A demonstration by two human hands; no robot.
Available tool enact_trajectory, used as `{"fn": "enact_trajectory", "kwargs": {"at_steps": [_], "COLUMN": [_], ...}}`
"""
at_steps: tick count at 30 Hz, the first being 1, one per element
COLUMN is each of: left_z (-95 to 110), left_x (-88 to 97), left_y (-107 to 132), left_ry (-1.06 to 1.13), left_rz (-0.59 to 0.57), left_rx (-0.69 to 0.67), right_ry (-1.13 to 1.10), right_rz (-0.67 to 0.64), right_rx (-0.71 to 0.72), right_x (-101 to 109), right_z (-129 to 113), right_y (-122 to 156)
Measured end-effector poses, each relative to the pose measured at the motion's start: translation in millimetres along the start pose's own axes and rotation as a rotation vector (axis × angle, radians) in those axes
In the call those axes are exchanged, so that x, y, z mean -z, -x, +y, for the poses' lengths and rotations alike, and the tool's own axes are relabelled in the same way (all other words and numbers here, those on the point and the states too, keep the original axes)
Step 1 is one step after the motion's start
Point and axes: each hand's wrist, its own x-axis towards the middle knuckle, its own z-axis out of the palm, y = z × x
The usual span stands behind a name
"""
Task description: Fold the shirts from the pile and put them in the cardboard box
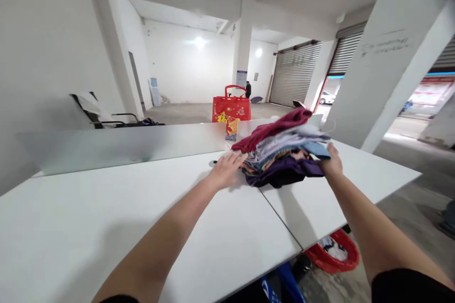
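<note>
Gripping a pile of clothes (pixel 284 149) from both ends

Held between left hand (pixel 227 170) and right hand (pixel 332 161), over the seam of the white table (pixel 142 213); cannot tell if touching it. Clasping the left end with fingers nearly straight, the right edge with fingers partly hidden by cloth. Beyond, by the frosted divider (pixel 106 147), a red bag (pixel 232 106), contents hidden. Under the table's edge, a red container (pixel 351 251) with white and dark cloth (pixel 336 250) inside. Cut off below, a blue object (pixel 289 284), hard to identify.

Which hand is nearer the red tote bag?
Left. The left hand, at the clothes stack's left side, is almost straight in front of the red tote bag; the right hand, at the stack's right side, is farther right.
</note>
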Motion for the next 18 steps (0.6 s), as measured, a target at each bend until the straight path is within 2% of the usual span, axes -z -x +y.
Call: {"fn": "enact_trajectory", "kwargs": {"at_steps": [3,5,6,8,9,11,13,14,16,18], "left_z": [1,-6,-9,-15,-16,-12,-4,1,9,11], "left_x": [-30.7,-37.3,-38.6,-42.1,-45.9,-59.4,-78.8,-89.3,-108.6,-123.1], "left_y": [25,49,61,80,87,97,103,106,112,118], "left_ry": [-0.012,-0.021,-0.021,-0.002,0.022,0.086,0.154,0.178,0.202,0.206], "left_rz": [-0.198,-0.253,-0.266,-0.253,-0.229,-0.14,-0.02,0.036,0.111,0.132], "left_rx": [0.055,0.137,0.173,0.222,0.233,0.238,0.241,0.25,0.267,0.257], "right_ry": [0.147,0.2,0.205,0.182,0.17,0.177,0.262,0.324,0.443,0.535], "right_rz": [0.031,0.009,-0.001,0.02,0.038,0.01,-0.141,-0.241,-0.377,-0.406], "right_rx": [-0.161,-0.175,-0.155,-0.036,0.079,0.406,0.705,0.789,0.81,0.7], "right_x": [-13,-29,-39,-59,-69,-88,-103,-109,-116,-116], "right_z": [76,106,112,111,105,90,81,82,93,111], "right_y": [-1,6,11,21,26,36,42,43,36,20]}}
